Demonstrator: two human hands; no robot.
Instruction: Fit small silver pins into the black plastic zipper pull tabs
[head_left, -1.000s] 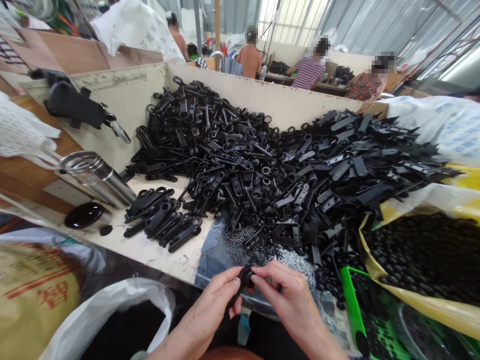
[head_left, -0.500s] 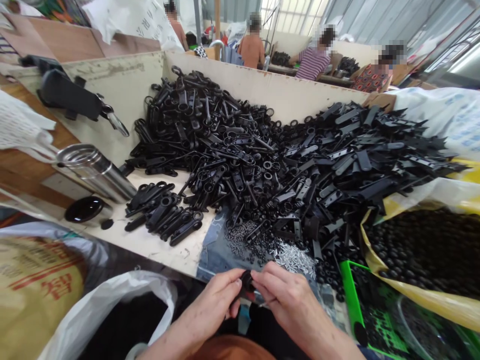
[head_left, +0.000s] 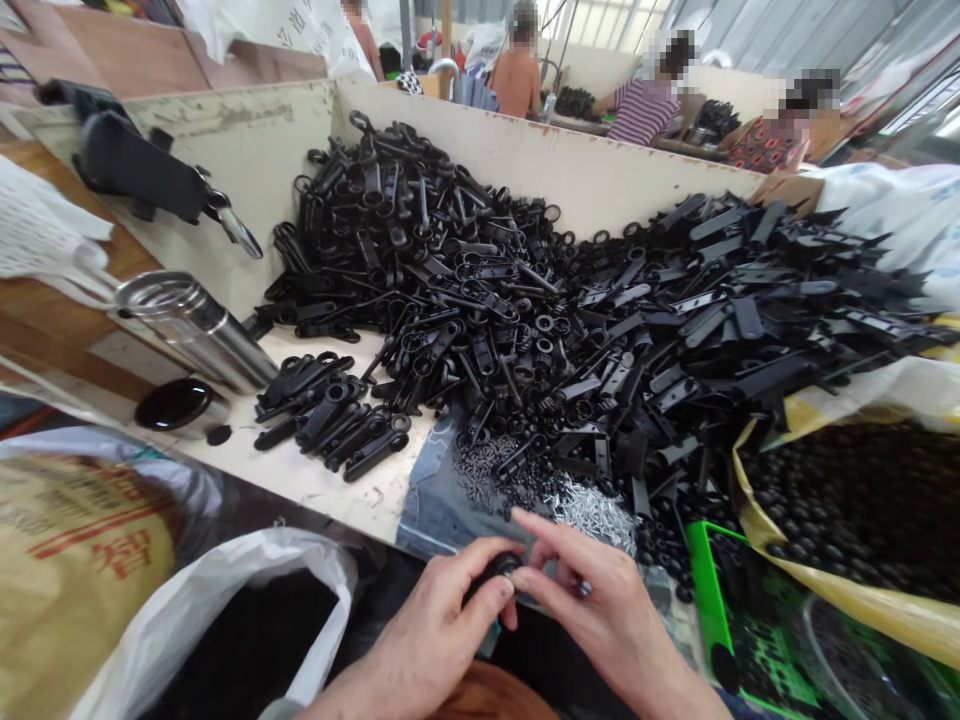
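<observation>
Pinching a small round black plastic part [head_left: 506, 566] between thumb and fingertips, the left hand [head_left: 427, 625] holds it just over the near edge of the bench. The right hand [head_left: 611, 625] has drawn apart: in the earlier frames both hands closed on the part from either side, but now the right fingers [head_left: 559, 548] are spread and sit just beside it. They seem not to touch it, though the angle is poor and the part is half hidden. The whole view has also tipped a little, so the heap sits higher in the frame.

Just beyond the hands, loose silver screws [head_left: 592, 515] lie on a piece of denim [head_left: 427, 490], at the foot of a large heap of black plastic clips and strips [head_left: 480, 300]. The heap is banked against the cream board wall [head_left: 240, 170] of the bench. A small separate bunch of clips [head_left: 330, 425] lies near a steel flask [head_left: 195, 330] on its side and a dark round lid [head_left: 180, 408]. To the right are a yellow bag of black beads [head_left: 847, 500] and a green tray [head_left: 709, 600]; to the left is a white sack [head_left: 247, 620]. A co-worker in a striped top [head_left: 645, 112] sits far off.
</observation>
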